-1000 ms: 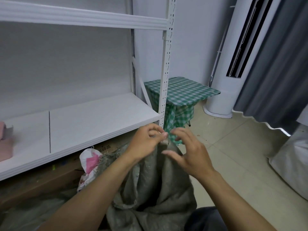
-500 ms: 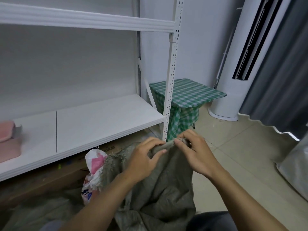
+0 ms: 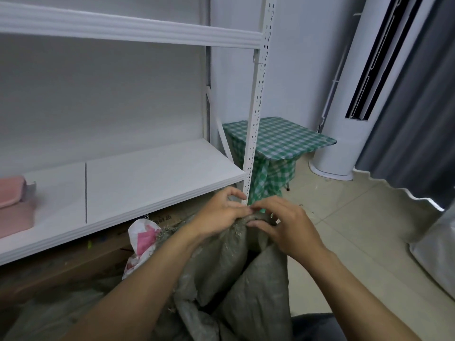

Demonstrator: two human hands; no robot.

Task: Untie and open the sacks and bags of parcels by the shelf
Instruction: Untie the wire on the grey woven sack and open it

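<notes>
Lower ctr of frame: grey-green woven plastic sack stands slumped on the floor just in front of the shelf's btm tier, w/ its neck bunched up at the top. Left hand comes in from lower left & pinches the bunched neck, thumb & fingertips curled onto the fabric. Right hand comes in from lower right, fingers curled over the same neck from the other side, gripping it; fingertips of both hands nearly meet. Can't tell if a tie or knot sits under them. Left half of frame: white metal shelf unit w/ a perforated white upright post just behind the hands. Flat pink item lies on the shelf board at far left. Under the board: brown cardboard box & a pink-and-white plastic bag touching the sack's left side. Ctr right, behind the post: small table w/ green-checked cloth. Upper right: white tower air-con unit beside a dark grey curtain. Right edge, lower: pale silver-white bag on the beige tiled floor.
</notes>
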